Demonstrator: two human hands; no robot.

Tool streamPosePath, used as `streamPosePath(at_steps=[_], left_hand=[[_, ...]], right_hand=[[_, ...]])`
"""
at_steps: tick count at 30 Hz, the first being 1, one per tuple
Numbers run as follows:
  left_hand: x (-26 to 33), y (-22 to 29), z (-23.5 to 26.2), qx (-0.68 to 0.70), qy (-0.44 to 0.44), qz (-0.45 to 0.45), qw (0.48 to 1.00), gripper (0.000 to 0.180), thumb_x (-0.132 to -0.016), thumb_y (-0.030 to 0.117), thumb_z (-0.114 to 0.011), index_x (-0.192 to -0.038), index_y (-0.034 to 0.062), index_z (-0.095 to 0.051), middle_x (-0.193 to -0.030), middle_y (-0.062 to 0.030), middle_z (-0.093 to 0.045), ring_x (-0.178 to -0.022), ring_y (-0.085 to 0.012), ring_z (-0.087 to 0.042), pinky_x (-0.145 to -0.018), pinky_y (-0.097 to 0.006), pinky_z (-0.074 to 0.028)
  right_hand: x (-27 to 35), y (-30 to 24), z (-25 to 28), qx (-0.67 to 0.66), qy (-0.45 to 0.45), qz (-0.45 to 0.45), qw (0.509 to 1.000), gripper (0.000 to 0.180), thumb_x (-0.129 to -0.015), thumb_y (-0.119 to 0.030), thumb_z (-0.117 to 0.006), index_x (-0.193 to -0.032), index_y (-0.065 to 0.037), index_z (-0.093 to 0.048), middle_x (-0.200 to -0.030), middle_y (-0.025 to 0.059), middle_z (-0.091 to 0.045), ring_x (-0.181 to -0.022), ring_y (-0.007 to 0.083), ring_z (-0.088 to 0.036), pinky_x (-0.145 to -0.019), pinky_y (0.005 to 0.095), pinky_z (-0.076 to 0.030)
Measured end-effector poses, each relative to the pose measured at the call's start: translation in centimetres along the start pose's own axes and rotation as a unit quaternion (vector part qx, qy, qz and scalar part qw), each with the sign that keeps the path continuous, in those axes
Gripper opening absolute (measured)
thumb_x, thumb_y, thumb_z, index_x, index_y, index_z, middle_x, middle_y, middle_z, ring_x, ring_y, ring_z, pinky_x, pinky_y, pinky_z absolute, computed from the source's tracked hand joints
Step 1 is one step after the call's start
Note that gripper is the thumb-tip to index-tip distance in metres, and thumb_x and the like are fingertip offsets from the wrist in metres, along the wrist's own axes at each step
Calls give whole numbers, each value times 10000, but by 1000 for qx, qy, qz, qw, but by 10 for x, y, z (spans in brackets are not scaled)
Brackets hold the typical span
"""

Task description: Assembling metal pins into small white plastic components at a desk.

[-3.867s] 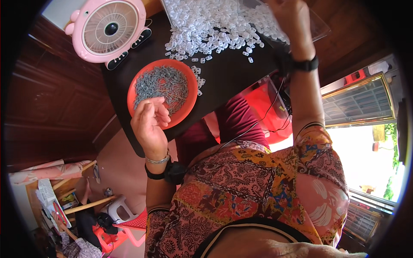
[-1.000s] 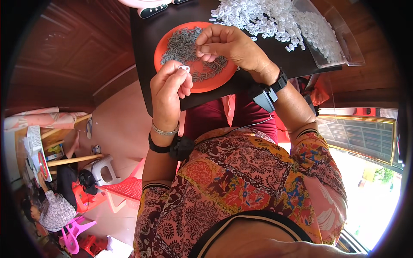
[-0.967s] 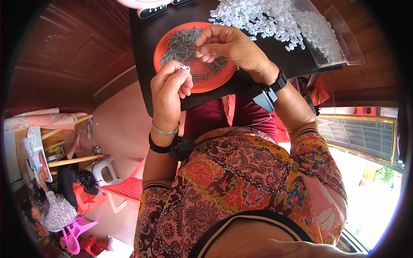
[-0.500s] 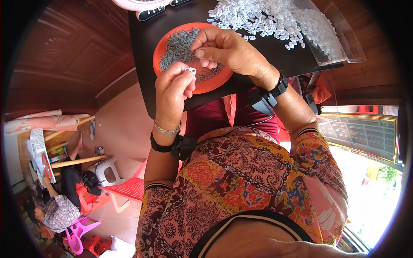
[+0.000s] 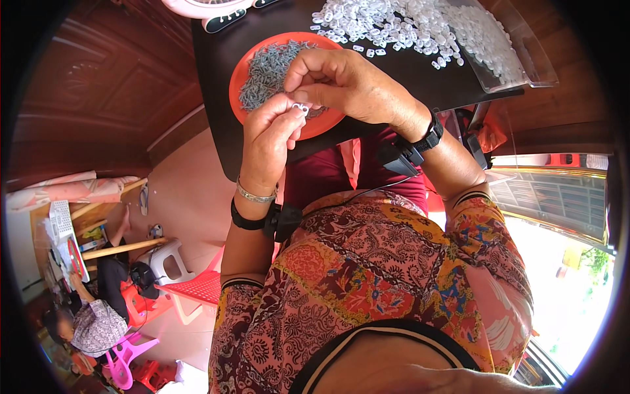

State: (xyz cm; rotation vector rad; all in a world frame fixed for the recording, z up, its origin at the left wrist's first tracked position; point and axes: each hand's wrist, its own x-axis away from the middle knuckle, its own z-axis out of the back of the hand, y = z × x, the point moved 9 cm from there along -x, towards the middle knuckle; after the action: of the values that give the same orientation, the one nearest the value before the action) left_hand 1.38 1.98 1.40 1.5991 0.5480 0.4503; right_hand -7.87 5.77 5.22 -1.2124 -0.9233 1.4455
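The grip of your left hand (image 5: pixel 268 141) pinches a small white piece (image 5: pixel 300 109) above the orange plate (image 5: pixel 237 82) of thin grey bits (image 5: pixel 266 73). Your right hand (image 5: pixel 354 85) is just beside it; I cannot tell what its grip holds. More white pieces (image 5: pixel 387 29) lie far right on the dark surface (image 5: pixel 215 108).

Above an orange plate (image 5: pixel 237 92) of grey screws (image 5: pixel 266 77) on the dark worktop (image 5: pixel 215 131), the left hand (image 5: pixel 266 144) pinches a white clip (image 5: pixel 300 109). The right hand (image 5: pixel 351 85) curls its fingers just beside it; whether they hold anything is unclear. Beyond, a heap of white clips (image 5: pixel 394 27) reaches into a clear tray (image 5: pixel 537 69), and a pale fan (image 5: pixel 207 6) stands partly out of view.
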Motion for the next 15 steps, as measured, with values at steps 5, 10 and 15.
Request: streamPosePath(at_steps=[5, 10, 15], left_hand=[[1, -3, -4, -23, -5, -14, 1000, 165, -877, 100, -515, -733, 20, -523, -615, 25, -458, -520, -35, -372, -468, -196, -295], [0, -6, -7, 3, -1, -27, 1000, 167, -878, 98, -514, -730, 22, -517, -618, 26, -459, -521, -35, -371, -467, -196, -294], [-1, -8, -3, 37, 25, -8, 999, 143, -888, 114, -509, -791, 16, -548, -662, 11, -490, -549, -36, -400, -490, -193, -315]], right_hand=[[4, -10, 2, 79, 10, 39, 996, 52, -875, -42, -606, -914, -22, -577, -800, -10, -597, -753, 56, -548, -684, 218, -459], [11, -18, 4, 158, 32, 69, 985, 46, -861, -29, -610, -893, -7, -585, -818, 30, -625, -757, 84, -593, -680, 237, -485], [17, -14, 9, 147, 80, 76, 983, 85, -866, -54, -615, -932, -3, -603, -816, 57, -643, -760, 120, -623, -685, 262, -500]])
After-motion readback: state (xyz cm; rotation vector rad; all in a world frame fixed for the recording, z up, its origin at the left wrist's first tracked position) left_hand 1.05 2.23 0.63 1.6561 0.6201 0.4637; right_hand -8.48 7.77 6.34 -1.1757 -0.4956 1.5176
